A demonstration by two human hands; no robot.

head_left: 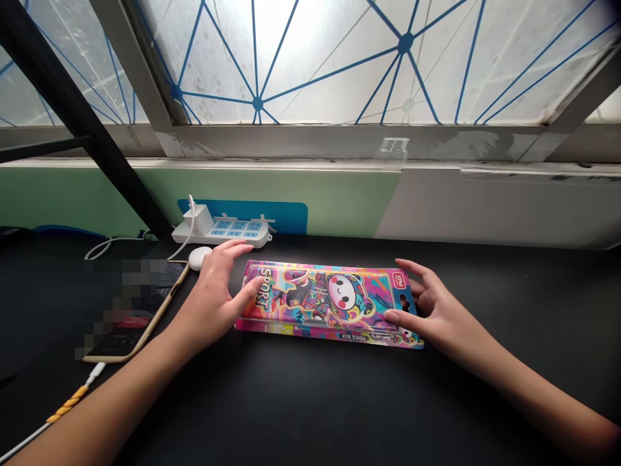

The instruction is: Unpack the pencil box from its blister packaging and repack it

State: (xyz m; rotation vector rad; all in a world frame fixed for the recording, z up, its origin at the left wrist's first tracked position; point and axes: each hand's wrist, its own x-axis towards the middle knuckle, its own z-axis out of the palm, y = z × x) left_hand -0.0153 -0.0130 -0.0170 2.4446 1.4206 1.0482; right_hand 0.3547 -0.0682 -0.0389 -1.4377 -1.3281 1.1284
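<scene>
A colourful pencil box (325, 301) in clear packaging, printed with a cartoon figure and the word SPORT, lies flat on the black table (310, 401). My left hand (216, 294) rests at its left end, thumb on the box and fingers spread over the far corner. At the right end, my right hand (429, 304) lies with its thumb on the box's near right corner and its fingers spread behind the edge. Both hands are open and touch the box without lifting it.
A phone (130, 310) with a charging cable (68, 404) lies at the left. Behind it are a small white case (198, 257) and a white power strip (228, 232) with a plugged charger, against the green wall below a window.
</scene>
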